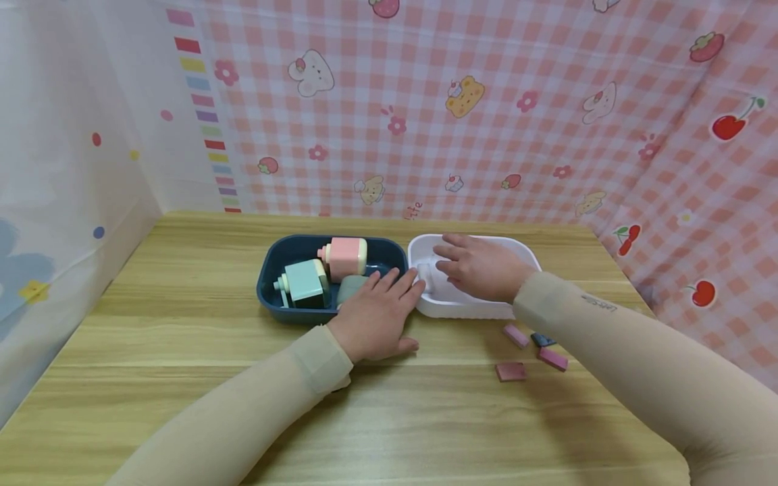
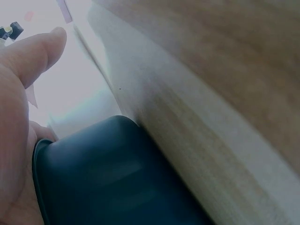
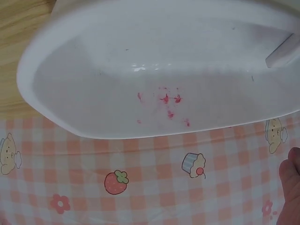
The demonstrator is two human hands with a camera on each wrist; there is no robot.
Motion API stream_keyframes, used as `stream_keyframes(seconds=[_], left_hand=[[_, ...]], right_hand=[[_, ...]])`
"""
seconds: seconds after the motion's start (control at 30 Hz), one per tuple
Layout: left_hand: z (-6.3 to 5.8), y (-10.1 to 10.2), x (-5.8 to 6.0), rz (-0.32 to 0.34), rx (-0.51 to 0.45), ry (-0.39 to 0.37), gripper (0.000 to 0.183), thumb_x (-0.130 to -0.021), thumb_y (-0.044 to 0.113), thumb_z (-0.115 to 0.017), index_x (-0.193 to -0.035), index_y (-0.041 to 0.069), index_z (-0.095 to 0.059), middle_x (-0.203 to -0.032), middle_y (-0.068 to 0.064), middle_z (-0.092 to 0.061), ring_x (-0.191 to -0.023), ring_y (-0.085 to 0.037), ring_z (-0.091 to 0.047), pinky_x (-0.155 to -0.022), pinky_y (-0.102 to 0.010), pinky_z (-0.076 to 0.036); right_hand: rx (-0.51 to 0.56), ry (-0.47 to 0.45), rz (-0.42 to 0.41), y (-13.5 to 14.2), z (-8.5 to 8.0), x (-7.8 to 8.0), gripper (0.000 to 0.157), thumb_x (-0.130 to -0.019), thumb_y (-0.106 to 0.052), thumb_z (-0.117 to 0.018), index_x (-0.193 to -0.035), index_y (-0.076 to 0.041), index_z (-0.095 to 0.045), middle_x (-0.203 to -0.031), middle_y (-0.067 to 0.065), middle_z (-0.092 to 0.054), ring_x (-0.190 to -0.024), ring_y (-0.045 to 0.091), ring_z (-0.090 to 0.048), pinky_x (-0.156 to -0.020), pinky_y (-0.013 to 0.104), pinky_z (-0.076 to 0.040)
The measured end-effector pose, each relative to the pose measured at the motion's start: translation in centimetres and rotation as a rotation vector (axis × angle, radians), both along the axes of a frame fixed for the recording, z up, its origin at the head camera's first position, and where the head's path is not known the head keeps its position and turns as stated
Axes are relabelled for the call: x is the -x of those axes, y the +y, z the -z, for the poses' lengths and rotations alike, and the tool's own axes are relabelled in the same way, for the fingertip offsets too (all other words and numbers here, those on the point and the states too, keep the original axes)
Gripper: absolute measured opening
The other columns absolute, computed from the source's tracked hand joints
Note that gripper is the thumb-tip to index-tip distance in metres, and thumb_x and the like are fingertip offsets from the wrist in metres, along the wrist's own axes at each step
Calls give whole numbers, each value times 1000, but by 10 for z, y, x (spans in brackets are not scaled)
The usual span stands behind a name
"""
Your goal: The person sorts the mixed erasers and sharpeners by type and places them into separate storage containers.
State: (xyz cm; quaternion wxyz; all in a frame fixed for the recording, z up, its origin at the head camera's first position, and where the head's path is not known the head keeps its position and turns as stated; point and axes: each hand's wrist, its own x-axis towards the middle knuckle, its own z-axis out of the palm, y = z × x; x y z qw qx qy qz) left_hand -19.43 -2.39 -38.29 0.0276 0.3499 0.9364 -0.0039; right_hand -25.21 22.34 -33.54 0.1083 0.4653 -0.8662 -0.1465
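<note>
My left hand [image 1: 377, 320] lies with fingers spread and straight over the right front rim of a dark blue tray [image 1: 271, 310]. It partly covers a grey-green piece [image 1: 350, 289]. Beside that, the tray holds a pink bottle-shaped piece [image 1: 346, 258] and a light teal one [image 1: 304, 283]. Extended over a white tray [image 1: 464, 309] are the fingers of my right hand [image 1: 483, 266], with nothing seen in them. A small white block [image 3: 283, 51] sits at one end inside that tray. Reddish marks dot its inner surface in the right wrist view.
Several small flat blocks lie in front of the white tray: a light pink one [image 1: 515, 335], a dark blue one [image 1: 543, 339], a magenta one [image 1: 553, 359] and a dusty pink one [image 1: 510, 371]. Behind the wooden table [image 1: 182, 324] hangs a checked cloth [image 1: 365, 108].
</note>
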Motion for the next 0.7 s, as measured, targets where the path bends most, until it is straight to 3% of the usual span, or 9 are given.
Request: stream_keyframes(seconds=[0.27,0.7], left_hand=[[1,0,1,1,-7,-7,100,-94,68,-66,-170,19,-23,-179,-6,-15,-163,-35,-21,-132,-56,-20],[1,-2,2,6,-21,-23,101,-94,68,-66,-170,18,-22,-179,-6,-15,-164,-36,-20,-132,-57,-18]], right_hand=[[80,-3,43,10,-9,-13,35,-97,-23,-77,-128,-7,-73,-142,15,-69,-137,37,-61,-115,49,-50],[248,-3,30,38,-11,-53,36,-88,-17,-85,-121,-4,-77,-129,18,-75,-125,38,-69,-106,54,-55]])
